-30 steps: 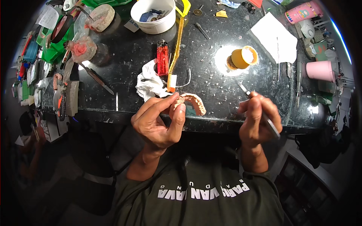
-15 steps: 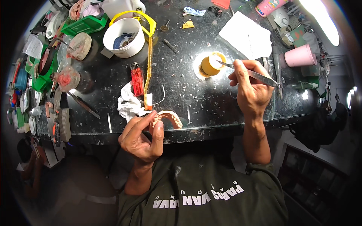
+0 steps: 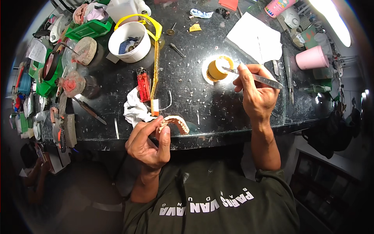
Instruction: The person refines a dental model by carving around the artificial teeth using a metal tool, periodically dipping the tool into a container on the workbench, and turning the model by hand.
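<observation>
My left hand (image 3: 148, 146), at the near edge of the bench, pinches one end of a cream horseshoe-shaped dental cast (image 3: 182, 124) between thumb and fingers. A row of teeth shows along its curve. My right hand (image 3: 259, 93) is closed round a slim silvery metal tool (image 3: 265, 80), broad at its rear end; its exact kind is unclear. The tool's narrow tip points left, at the rim of a small ochre pot (image 3: 216, 71) with pale contents. Whether the tip touches those contents I cannot tell. Under the pot lies a white round base (image 3: 206, 75).
Left of the pot are a red lighter (image 3: 143, 86), a yellow-handled brush (image 3: 154, 104), a crumpled white cloth (image 3: 134, 107) and a white tub (image 3: 136, 54). A knife (image 3: 90, 110) lies further left. White paper (image 3: 253, 39) and a pink cup (image 3: 311, 57) stand right.
My right hand has shifted slightly left and down with the tool, its tip still at the pot. My left hand keeps its hold on the cast. The whole view has shifted a little.
</observation>
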`<state>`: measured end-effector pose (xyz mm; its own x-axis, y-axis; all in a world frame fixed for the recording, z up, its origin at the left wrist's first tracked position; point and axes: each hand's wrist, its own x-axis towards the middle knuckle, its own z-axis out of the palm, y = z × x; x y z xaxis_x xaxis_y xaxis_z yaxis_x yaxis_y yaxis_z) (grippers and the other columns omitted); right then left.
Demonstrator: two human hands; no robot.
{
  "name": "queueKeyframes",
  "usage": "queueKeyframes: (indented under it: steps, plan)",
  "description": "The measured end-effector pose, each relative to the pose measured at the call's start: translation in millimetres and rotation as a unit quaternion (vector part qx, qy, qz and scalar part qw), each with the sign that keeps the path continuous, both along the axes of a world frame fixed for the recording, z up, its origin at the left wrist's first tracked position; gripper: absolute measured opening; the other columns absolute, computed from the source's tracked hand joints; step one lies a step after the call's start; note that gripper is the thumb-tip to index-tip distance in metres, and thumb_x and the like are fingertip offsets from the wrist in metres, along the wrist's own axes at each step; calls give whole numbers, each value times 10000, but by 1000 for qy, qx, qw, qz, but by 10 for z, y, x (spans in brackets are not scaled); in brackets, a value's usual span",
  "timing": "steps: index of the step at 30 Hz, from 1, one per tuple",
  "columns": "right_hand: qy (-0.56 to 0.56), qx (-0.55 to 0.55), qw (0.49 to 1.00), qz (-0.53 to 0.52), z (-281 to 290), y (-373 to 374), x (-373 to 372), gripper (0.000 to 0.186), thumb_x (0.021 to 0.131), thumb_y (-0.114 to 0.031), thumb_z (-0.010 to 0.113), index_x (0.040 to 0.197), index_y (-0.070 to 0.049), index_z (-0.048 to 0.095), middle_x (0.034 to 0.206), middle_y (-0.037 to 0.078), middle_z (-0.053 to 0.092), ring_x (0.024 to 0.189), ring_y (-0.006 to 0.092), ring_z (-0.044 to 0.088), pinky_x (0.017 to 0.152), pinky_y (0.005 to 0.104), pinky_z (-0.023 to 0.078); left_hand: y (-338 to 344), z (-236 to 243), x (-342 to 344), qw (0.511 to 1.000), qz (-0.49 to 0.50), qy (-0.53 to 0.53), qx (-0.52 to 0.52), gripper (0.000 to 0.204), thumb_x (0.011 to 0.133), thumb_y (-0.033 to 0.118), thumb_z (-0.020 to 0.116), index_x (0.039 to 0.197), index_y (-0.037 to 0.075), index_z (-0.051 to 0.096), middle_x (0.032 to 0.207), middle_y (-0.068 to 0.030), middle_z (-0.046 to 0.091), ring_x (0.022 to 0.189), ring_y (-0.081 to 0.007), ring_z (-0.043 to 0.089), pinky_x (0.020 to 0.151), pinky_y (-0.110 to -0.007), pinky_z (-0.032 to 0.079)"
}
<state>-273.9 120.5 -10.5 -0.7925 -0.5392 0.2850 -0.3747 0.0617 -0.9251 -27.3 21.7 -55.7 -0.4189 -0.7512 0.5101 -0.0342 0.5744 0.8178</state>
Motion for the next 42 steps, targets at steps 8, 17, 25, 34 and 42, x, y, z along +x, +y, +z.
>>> queueKeyframes:
  steps: [8, 17, 25, 34, 42]
  plan:
    - [-102, -93, 990, 38, -40, 55, -104, 146, 1003, -119, 714, 966, 21, 698, 721, 89, 727, 590, 109, 670, 522, 220, 481, -24, 159, -75, 997, -17, 12, 76, 203, 897, 22, 733, 1075, -77, 747, 835, -78, 680, 723, -107, 634, 650, -228, 501]
    - [-42, -223, 961, 160, 88, 61, 203, 258, 1076, -115, 585, 1200, 94, 671, 1035, 243, 764, 867, 220, 754, 682, 277, 568, -421, 684, -693, 883, -252, 102, 382, 216, 1074, 66, 571, 1246, -61, 596, 941, -112, 729, 855, -145, 709, 783, -292, 599]
    - [13, -258, 958, 122, 13, -61, 295, 148, 970, 101, 627, 1118, 94, 620, 1039, 231, 735, 936, 266, 775, 813, 334, 635, -566, 746, -1020, 869, -294, 70, 392, 175, 1085, 80, 538, 1193, -50, 586, 903, -115, 711, 748, -134, 698, 668, -282, 610]
    - [51, -237, 961, 129, -82, -176, 340, 206, 981, 128, 568, 1186, 116, 574, 1067, 279, 720, 942, 326, 778, 797, 372, 662, -617, 595, -1052, 863, -294, 77, 404, 187, 1068, 75, 581, 1205, -51, 600, 934, -101, 711, 735, -110, 691, 616, -248, 583]
    - [11, -210, 966, 148, -74, -122, 310, 201, 962, 119, 587, 1158, 108, 630, 1105, 310, 728, 923, 280, 771, 782, 363, 663, -630, 523, -1020, 858, -305, 81, 405, 201, 1065, 68, 571, 1221, -56, 595, 942, -126, 722, 735, -126, 716, 610, -245, 598]
